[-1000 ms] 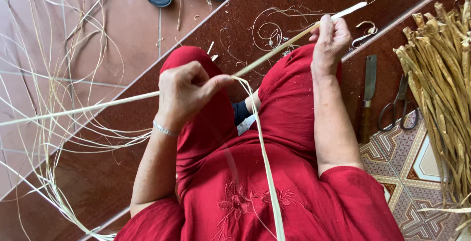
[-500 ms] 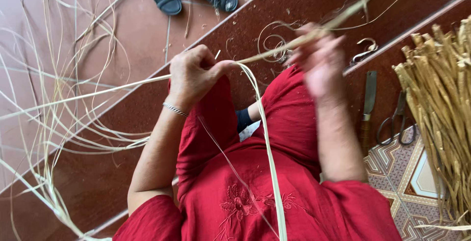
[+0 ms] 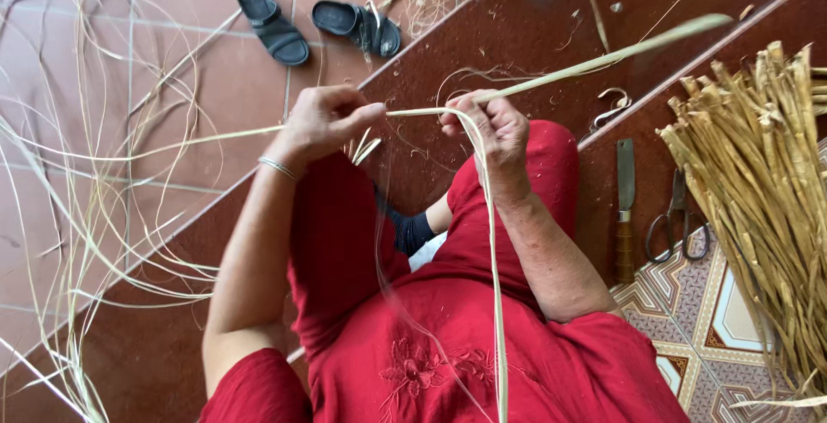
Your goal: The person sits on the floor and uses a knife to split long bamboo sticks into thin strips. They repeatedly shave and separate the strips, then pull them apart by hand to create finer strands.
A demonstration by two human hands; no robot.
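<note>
Pale green-yellow, a long reed stalk runs slantwise above the person's red-clad knees, its free end blurred toward the upper right. The right hand is closed around the stalk near its split end, fingers curled and thumb pressed on top. The left hand is clenched on a thin strip that leaves the stalk and stretches off to the left over the tiles, thumb and forefinger pinching it. Between the two hands the fibre is taut and nearly level. A second peeled strip bends down from the right hand's grip and hangs over the red dress to the bottom edge. A thin silver bangle sits on the left wrist.

Just beyond the right knee, on the dark red step, lie curled shavings. To the right, on the lower step, a knife with a wooden handle lies lengthwise, and just beside it a pair of scissors with dark loops. Further right a thick bundle of dried stalks stands tilted, ends up, over a patterned floor tile. On the left, many loose pale strips sprawl across the reddish floor tiles. At the top, a pair of black sandals lies well apart from the hands
</note>
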